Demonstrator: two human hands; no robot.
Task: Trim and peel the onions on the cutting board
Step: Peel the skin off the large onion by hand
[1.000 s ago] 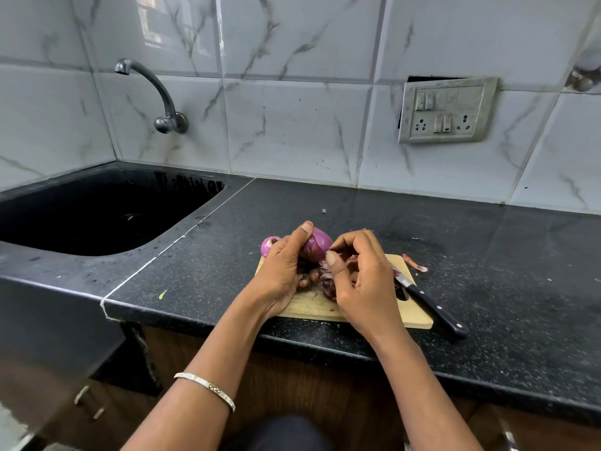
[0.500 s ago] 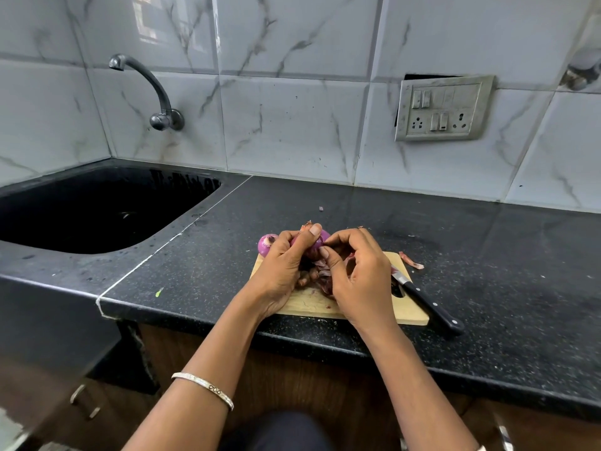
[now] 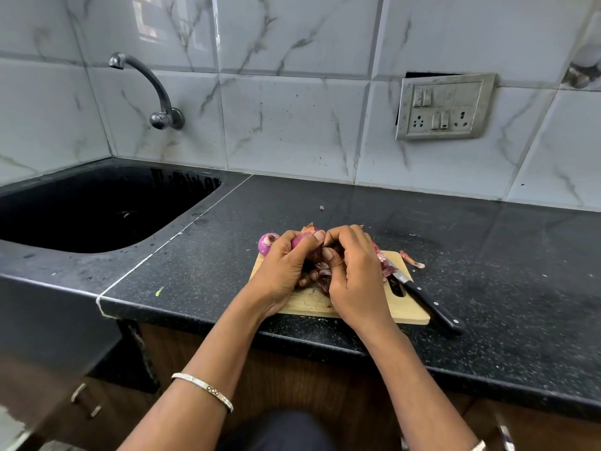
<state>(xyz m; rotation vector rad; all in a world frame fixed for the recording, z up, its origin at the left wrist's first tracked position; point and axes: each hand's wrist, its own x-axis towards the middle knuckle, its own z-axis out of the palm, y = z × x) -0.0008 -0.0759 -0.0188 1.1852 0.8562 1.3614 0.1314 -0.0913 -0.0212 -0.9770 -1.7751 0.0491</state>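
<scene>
A purple onion [image 3: 304,242] is held just above the wooden cutting board [image 3: 309,301]. My left hand [image 3: 286,268] grips it from the left with the thumb across its top. My right hand [image 3: 353,275] is curled against its right side, fingertips pinching at the skin there. Most of the onion is hidden by both hands. A second purple onion [image 3: 267,243] sits at the board's far left corner. Loose purple peels [image 3: 322,276] lie on the board under my hands.
A black-handled knife [image 3: 426,302] lies along the board's right edge, blade pointing away. A peel scrap [image 3: 411,259] lies on the black counter to the right. The black sink [image 3: 91,206] and tap [image 3: 153,92] are at left. The counter's front edge runs just below the board.
My right hand has moved up and closed in over the onion's right side. My left thumb has slid across the top, covering more of the onion.
</scene>
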